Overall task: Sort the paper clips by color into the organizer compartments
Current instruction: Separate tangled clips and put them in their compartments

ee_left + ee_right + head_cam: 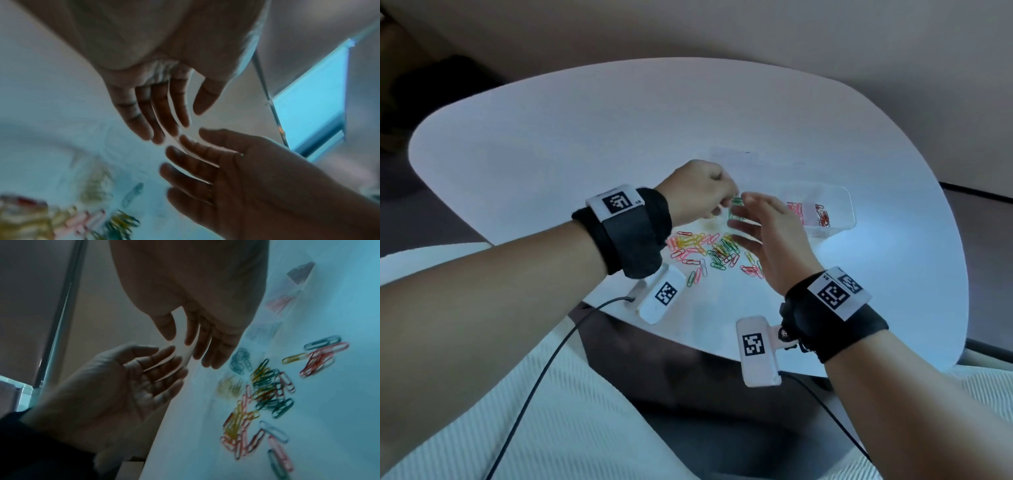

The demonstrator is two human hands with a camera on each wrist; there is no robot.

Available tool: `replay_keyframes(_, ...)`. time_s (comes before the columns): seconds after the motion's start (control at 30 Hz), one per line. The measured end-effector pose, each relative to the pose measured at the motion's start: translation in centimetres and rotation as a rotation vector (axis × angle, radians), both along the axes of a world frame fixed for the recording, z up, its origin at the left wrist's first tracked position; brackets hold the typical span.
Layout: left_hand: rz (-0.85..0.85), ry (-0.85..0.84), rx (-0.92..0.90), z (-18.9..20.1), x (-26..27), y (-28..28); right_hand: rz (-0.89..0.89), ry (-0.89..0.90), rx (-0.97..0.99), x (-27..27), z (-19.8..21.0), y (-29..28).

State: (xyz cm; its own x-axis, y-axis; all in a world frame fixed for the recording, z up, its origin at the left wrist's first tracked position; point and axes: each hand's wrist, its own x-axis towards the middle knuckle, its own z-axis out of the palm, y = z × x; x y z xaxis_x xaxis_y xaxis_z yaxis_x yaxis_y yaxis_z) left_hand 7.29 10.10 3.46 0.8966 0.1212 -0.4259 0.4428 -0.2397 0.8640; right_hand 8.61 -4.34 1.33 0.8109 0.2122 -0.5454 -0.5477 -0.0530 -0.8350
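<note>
Both hands hover with fingers straight and spread, left hand (700,192) facing right hand (774,236). Loose paper clips (709,251) litter the counter (585,137) beside the organizer (842,205). A careless sweep could scatter them.

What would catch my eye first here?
Probably the bright heap of paper clips loose on the white table, just below two open hands: left hand and right hand. Behind the right hand, a clear organizer already holds red clips.
</note>
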Motion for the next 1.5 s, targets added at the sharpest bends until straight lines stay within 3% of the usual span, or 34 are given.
replay_keyframes(0.17,-0.592,0.094,0.629,-1.5,-1.8,0.2,-0.010,-0.066,-0.286,-0.7,-1.7,-3.8)
replay_keyframes(0.3,-0.805,0.178,0.797,-4.0,-2.2,0.2,0.067,-0.122,-0.504,-2.2,-4.2,-5.5)
replay_keyframes(0.53,-0.746,0.194,0.872,-6.8,-2.7,-0.9,0.269,-0.319,-0.838,-3.9,-6.9,-6.8)
replay_keyframes(0.73,-0.652,0.166,0.853,-7.7,-3.3,-2.4,0.308,-0.309,-0.906,-3.5,-7.8,-7.2)
replay_keyframes(1.17,-0.698,0.066,0.883,-7.9,-3.5,-2.9,0.477,-0.489,-1.026,-2.4,-8.1,-6.1)
replay_keyframes(1.3,-0.598,0.024,0.815,-7.0,-2.8,-2.3,0.494,-0.528,-1.064,-2.2,-8.0,-6.0)
replay_keyframes(1.5,-0.360,-0.013,0.557,-5.2,-1.9,-1.4,0.429,-0.517,-1.005,-1.6,-8.0,-6.8)
